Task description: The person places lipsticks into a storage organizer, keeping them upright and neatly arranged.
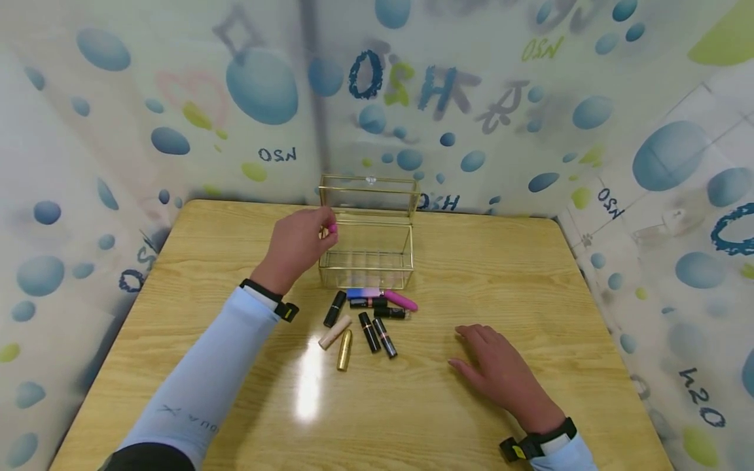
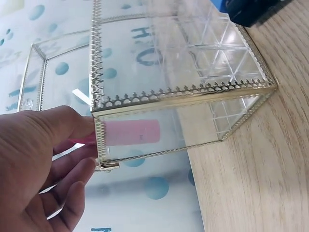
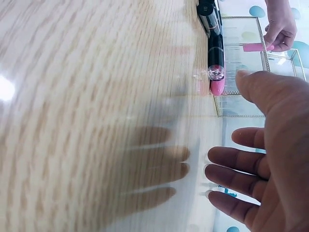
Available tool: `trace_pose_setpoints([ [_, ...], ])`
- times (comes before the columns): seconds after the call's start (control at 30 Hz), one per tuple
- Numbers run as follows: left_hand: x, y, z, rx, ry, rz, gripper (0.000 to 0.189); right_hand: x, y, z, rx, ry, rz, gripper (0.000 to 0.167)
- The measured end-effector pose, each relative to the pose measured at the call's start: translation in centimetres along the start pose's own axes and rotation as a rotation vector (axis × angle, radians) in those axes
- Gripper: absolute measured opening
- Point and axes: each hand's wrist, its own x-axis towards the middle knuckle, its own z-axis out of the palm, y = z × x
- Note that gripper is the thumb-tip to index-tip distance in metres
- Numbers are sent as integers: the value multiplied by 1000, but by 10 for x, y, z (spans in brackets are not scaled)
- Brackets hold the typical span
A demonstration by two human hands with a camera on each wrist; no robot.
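My left hand point(image 1: 297, 243) pinches a pink lipstick tube point(image 2: 133, 132) at the left side of a clear glass box point(image 1: 366, 269) with gold edges. In the left wrist view the tube's lower part shows through the box's glass wall, inside the box. The hinged lid point(image 1: 370, 180) stands raised at the back. A clear grid divider point(image 2: 219, 47) lies in the box's bottom. My right hand point(image 1: 497, 369) holds nothing; its fingers are relaxed and spread low over the table, right of the lipsticks.
In front of the box, several lipsticks lie loose: a blue-purple tube point(image 1: 363, 293), a magenta tube point(image 1: 400, 300), a beige tube point(image 1: 334, 332), a gold tube point(image 1: 344, 351) and several black tubes point(image 1: 369, 332). A patterned curtain point(image 1: 501, 157) hangs behind the wooden table point(image 1: 471, 261).
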Motion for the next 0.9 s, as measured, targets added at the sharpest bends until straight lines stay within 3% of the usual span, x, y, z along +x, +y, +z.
trace_pose_setpoints([
  [0.2,-1,2,4,68,42,23,13,0,-1,-1,9,-9,-4,56],
  [0.57,3,7,9,178,-85,-12,17,-1,-1,0,19,-33,5,57],
  [0.77,5,9,13,221,-71,-2,21,-2,0,0,5,-27,-7,54],
  [0.9,5,12,14,265,-73,-39,19,-2,-1,0,-5,-16,-16,52],
])
